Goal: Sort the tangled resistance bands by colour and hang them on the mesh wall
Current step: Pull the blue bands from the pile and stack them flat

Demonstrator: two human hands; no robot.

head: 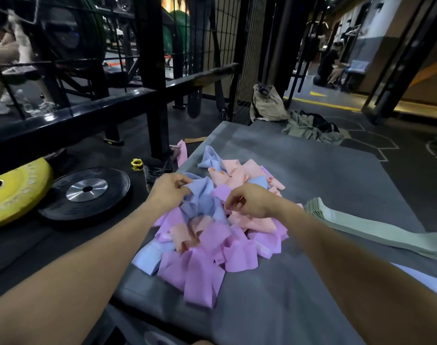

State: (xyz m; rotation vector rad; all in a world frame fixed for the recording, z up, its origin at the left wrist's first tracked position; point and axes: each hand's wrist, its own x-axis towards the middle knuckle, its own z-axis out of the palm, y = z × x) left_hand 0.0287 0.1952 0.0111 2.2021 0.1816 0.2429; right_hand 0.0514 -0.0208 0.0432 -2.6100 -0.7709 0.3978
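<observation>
Looking down from the head view, we have both hands in the tangled pile (212, 220) of bands, which sits on a grey mat (324, 175) laid on the floor. Our left hand (169, 189) is closed in a pinch on a fold of a blue band (200, 195) at the pile's upper left. Our right hand (247, 200) is curled with its fingertips together at the edge of a purple band (221, 191); it looks like a pinch, though motion blur keeps us from being certain what it holds. Pink, purple and blue loops are knotted through one another beneath both hands.

To our right, apart from the pile, a neat green stack (376, 230) lies flat on the mat, so we judge green already sorted. The mesh wall (227, 36) stands well beyond the mat, with no coloured bands visible on it.

We judge the step in hand to be freeing one blue band. To do it well, we should keep the left pinch firm and lift slowly, using the right hand to hold down or peel off the purple loop crossing it instead of pulling both apart. Following the blue loop to where it threads under the pink ones, and slipping it out there, should spare us dragging the whole pile. A freed band should go flat beside the green ones, starting its own stack.
</observation>
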